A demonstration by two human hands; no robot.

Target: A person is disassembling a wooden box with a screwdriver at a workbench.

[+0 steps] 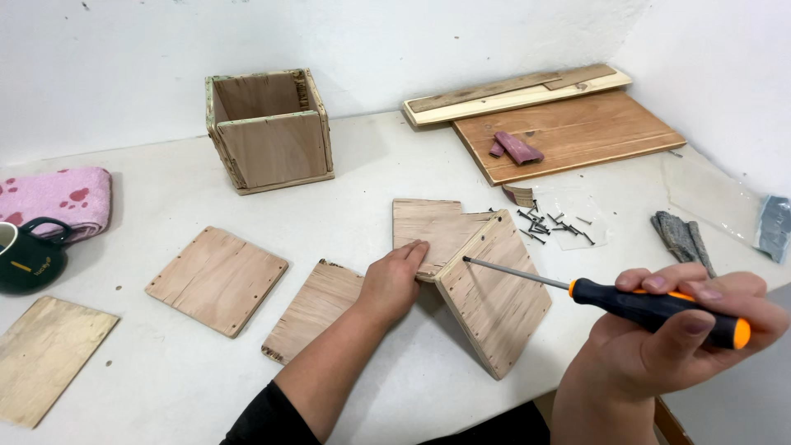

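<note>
White desk [165, 379] against white wall, corner at right. Left hand [394, 280] flat, fingers spread on plywood panel [424, 227] lying on desk, pinning it so joint stays put. Second panel [498, 301] tilted up against its edge, meeting at corner. Right hand [676, 330] closed around black-orange screwdriver [610, 298], tip touching tilted panel near top edge. Screws [548, 224] on plastic just beyond, within reach. Finished wooden box [270, 132] far left; spare panels [218, 280] near left.

Home woodworking corner, plywood squares [217, 279], loose nails [550, 223], white table [165, 379]
</note>
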